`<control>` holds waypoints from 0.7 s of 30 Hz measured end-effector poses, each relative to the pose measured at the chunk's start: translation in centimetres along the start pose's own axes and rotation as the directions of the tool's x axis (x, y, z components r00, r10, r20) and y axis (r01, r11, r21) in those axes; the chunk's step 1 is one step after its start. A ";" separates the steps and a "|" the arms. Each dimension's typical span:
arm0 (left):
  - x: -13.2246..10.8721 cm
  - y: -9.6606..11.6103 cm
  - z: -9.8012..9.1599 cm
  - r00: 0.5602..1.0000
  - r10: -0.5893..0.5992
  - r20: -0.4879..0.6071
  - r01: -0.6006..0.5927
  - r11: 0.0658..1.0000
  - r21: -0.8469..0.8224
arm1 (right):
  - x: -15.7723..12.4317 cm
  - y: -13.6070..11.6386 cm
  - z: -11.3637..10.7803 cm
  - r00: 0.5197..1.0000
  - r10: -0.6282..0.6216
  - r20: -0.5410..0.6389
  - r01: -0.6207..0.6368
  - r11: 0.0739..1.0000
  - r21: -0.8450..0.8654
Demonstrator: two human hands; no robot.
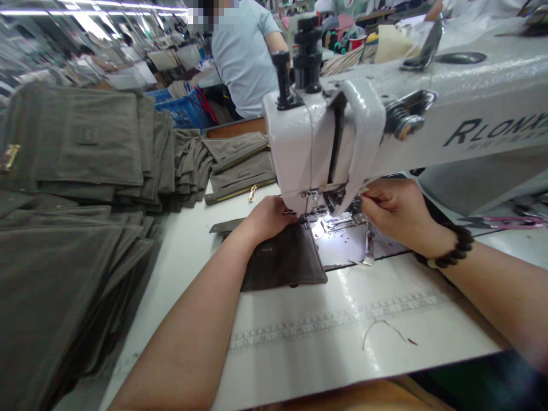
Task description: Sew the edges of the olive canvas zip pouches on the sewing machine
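Note:
A white sewing machine stands over the table, its lamp lighting the needle plate. A dark olive fabric piece lies flat just left of the needle. My left hand rests on the far edge of that piece, fingers curled down and pressing it toward the presser foot. My right hand, with a dark bead bracelet on the wrist, sits right of the needle, its fingers pinched together near the machine head; what they pinch is too small to make out.
Tall stacks of olive fabric pieces fill the left side. More zipped pieces lie behind the machine. A person in a pale shirt stands beyond, near a blue crate. Pink-handled snips lie at right. A printed ruler runs across the white table.

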State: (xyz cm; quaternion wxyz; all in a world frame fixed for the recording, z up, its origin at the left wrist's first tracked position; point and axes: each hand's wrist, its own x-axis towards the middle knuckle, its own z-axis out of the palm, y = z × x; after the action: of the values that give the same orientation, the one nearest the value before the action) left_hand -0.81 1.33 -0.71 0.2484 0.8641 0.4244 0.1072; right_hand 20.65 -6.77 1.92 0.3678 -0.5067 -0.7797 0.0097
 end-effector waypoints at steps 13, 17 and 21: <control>0.0 -0.1 -0.1 0.997 0.068 0.034 -0.068 0.998 0.003 | 0.1 0.3 0.2 0.999 -0.039 -0.024 0.038 0.999 -0.026; 0.1 -0.1 0.0 0.997 0.069 0.030 -0.070 0.997 0.021 | 0.0 0.4 0.2 0.999 -0.040 -0.022 0.040 0.999 -0.028; 0.1 -0.2 0.0 0.998 0.067 0.012 -0.067 0.997 0.030 | 0.0 0.5 0.1 0.998 -0.065 -0.023 0.064 0.998 -0.024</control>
State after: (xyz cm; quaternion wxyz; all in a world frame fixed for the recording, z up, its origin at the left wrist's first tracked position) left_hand -0.88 1.46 -0.85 0.2336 0.8822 0.3954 0.1043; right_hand 20.98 -6.55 1.66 0.3714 -0.4855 -0.7913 -0.0171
